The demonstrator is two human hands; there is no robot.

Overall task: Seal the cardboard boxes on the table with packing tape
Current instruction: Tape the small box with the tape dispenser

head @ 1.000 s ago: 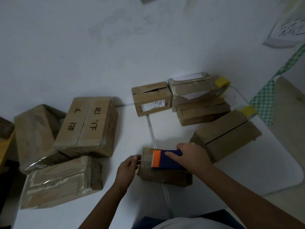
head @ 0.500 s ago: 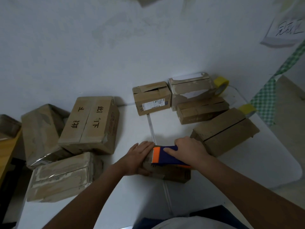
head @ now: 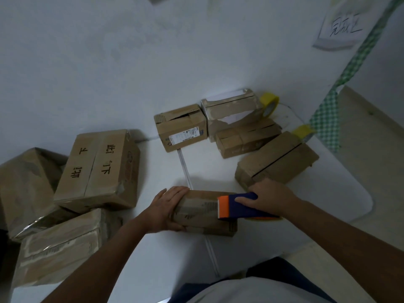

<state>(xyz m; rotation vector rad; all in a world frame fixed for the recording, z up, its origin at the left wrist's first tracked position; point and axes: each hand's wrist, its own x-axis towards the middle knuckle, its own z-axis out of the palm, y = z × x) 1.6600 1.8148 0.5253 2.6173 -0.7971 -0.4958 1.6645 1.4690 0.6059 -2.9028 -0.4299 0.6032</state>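
Right hand [head: 270, 199] curls round the blue body of the tape dispenser [head: 242, 206], whose orange front edge lies on top of the small box [head: 203, 213] toward its right end. A second ago that orange edge sat further to the left on the lid, so the dispenser has travelled rightward along the top, and glossy tape now seems to cover the stretch left of it, though the dim light makes that hard to confirm. I judge the strip across this box is nearly run out, with the pull over the right end and the cut left to do.

Left hand [head: 167, 209] has come from the left corner of the box to clasp that end, palm over the top edge and thumb under the near side, bracing it against the pull. The box lies on the white table [head: 341, 206], directly between the two hands, just in front of the person.

Beyond the right hand sits a long box [head: 277, 160], touching or nearly touching its knuckles. Further back, against the wall, stand a labelled box [head: 181, 127], a torn white-topped box [head: 231, 110] and a flat box [head: 247, 138], with a yellow tape roll [head: 270, 104] behind them. Off to the left is a marked box [head: 98, 169] among larger cartons
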